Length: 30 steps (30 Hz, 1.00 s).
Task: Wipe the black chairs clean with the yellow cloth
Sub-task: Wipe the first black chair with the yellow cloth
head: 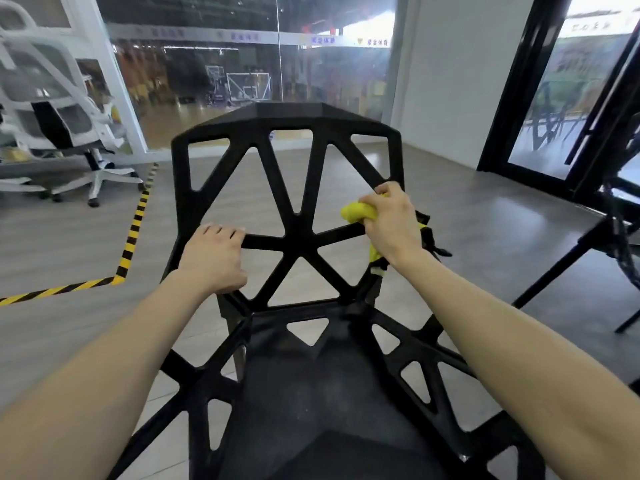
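Item: black chair (pixel 294 233), standing on the grey floor (pixel 69 237) directly in front of you, backrest facing you, seat beneath your forearms.

Handling: judged rigid and fairly heavy, a moulded lattice that will not flex under rubbing; the bars give firm places to brace. Take hold on a horizontal strut, as your left hand (pixel 213 256) does now, its grip curled over the left bar of the backrest.

Item: yellow cloth (pixel 358 212), bunched in your right hand (pixel 391 223), whose grip is clenched round it against the right-hand strut. Judged soft and light (a loose end trails below the wrist and may snag in the openings).

Appearance: chair matte black, angular, triangular cut-outs throughout; seat panel shows a faint dusty haze. Cloth bright yellow, crumpled.
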### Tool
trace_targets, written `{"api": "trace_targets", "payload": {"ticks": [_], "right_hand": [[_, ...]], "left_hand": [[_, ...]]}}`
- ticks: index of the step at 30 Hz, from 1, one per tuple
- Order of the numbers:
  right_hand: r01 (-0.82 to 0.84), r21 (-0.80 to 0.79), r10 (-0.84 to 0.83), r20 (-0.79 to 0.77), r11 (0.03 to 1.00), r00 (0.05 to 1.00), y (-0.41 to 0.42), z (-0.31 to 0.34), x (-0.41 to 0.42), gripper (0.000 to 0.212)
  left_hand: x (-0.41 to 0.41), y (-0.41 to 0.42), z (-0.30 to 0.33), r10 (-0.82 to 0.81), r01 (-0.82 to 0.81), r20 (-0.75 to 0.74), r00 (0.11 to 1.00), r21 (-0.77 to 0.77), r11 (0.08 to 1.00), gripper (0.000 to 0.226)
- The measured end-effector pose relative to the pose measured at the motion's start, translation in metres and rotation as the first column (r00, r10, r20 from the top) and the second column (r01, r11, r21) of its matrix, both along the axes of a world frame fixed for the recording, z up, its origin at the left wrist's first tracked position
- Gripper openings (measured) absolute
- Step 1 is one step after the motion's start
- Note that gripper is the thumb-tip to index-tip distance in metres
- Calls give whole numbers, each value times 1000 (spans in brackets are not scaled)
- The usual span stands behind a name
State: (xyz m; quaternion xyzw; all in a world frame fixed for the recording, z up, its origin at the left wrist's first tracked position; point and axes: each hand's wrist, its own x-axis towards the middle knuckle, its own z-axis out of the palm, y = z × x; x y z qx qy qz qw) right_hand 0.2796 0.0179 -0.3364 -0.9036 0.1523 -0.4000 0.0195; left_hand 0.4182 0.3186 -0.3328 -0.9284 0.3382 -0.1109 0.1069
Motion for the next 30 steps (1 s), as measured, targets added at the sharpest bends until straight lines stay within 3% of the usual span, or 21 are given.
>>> {"api": "trace_targets", "payload": {"ticks": [3,5,9,11,15,20,22,24,28,30], "right_hand": [[-3,84,-21,277,996,961,19,56,25,20],[-49,41,34,317,998,948,44,64,56,18],[-232,-95,233,-5,968,972,107,-39,76,41],[-279,-92,277,-43,956,960,108,-88,57,56],[-292,12,290,-176,956,941,87,-79,38,48],[-108,108,82,223,988,971,78,17,70,42],[-86,64,75,160,994,984,91,4,78,38],[-131,28,130,17,991,991,106,-48,69,43],[-269,297,349,-262,916,900,106,-102,22,41],[-218,396,317,-205,892,926,100,-91,12,40]], "left_hand": [[1,3,1,-14,14,-9,1000,-6,1000,90],[1,5,2,-30,30,-9,1000,-11,999,93],[2,10,-4,-54,54,0,999,-6,999,97],[2,10,-8,-60,60,16,998,-25,998,99],[1,5,-14,-57,59,36,998,-49,997,101],[0,9,-17,-57,59,27,998,-97,994,103],[1,9,-15,-64,66,27,998,-93,993,103],[2,7,-16,-69,72,33,997,-98,993,101],[2,5,-19,-67,71,40,997,-105,992,101],[2,6,-19,-73,78,49,996,-117,990,101]]}}
